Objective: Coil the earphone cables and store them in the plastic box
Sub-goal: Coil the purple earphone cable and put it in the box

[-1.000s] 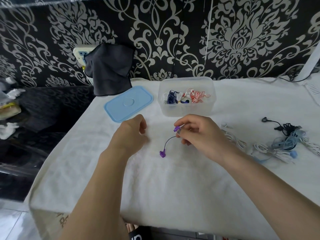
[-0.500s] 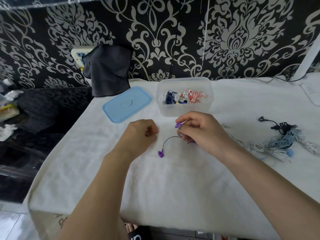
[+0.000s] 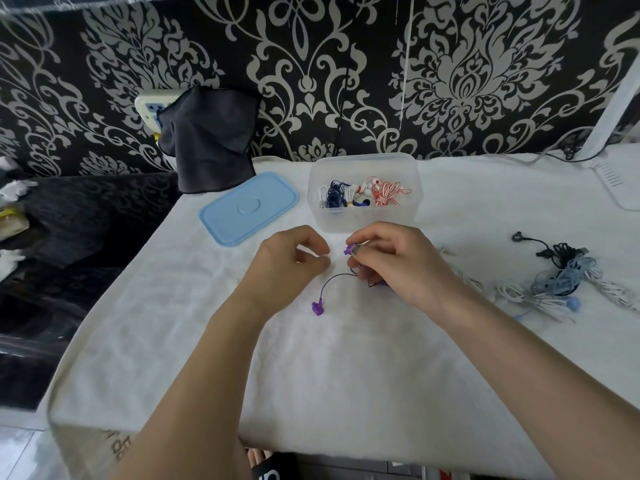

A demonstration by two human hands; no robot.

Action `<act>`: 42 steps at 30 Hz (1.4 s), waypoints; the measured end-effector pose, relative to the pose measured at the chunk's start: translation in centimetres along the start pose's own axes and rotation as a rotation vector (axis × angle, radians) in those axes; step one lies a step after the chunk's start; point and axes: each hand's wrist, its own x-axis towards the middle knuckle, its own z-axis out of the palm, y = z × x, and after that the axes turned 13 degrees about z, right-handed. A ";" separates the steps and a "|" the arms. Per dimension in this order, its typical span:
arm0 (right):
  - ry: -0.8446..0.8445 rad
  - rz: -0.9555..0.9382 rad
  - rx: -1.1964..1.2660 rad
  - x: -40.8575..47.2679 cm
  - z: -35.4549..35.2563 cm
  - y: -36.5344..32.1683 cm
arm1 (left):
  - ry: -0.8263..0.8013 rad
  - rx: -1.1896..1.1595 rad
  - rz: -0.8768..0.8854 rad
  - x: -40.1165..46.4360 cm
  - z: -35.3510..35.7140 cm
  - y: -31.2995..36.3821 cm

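Centrally, on the white cloth (image 3: 346, 358) over the table: right hand (image 3: 398, 265), fingers curled, pinches the purple earphone (image 3: 323, 292), most of its cable bunched under the fingers. One earbud lies free on the cloth, a short arc of cable running to the hand. Left hand (image 3: 287, 265) just beside, fingers curled; whether it holds any cable, cannot tell. Plastic box (image 3: 363, 216) just beyond the hands, open, coiled earphones inside. Blue lid (image 3: 249, 206) lies left of it. Loose tangle of earphones (image 3: 561, 282) sits further right.
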 end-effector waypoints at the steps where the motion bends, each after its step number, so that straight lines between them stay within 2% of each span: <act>1: -0.002 -0.002 0.008 0.0 0.0 0.0 | -0.004 -0.055 -0.013 0.0 0.1 0.3; 6: -0.002 -0.024 0.030 -0.1 -0.1 -0.2 | -0.002 -0.251 -0.026 -0.1 0.3 2.1; 15: -0.009 -0.082 0.049 -0.3 -0.7 -0.6 | 0.016 -0.356 -0.065 0.0 0.0 2.7; 25: 0.063 -0.190 -0.087 -0.4 -0.8 -0.1 | 0.041 -0.389 -0.061 -0.1 -0.1 2.9; 34: 0.101 -0.213 -0.046 -0.1 -0.7 0.0 | 0.048 -0.350 -0.039 -0.1 -0.2 3.4; 42: 0.050 -0.181 0.061 -0.1 -0.7 -0.2 | 0.097 -0.344 0.010 -0.1 -0.5 3.6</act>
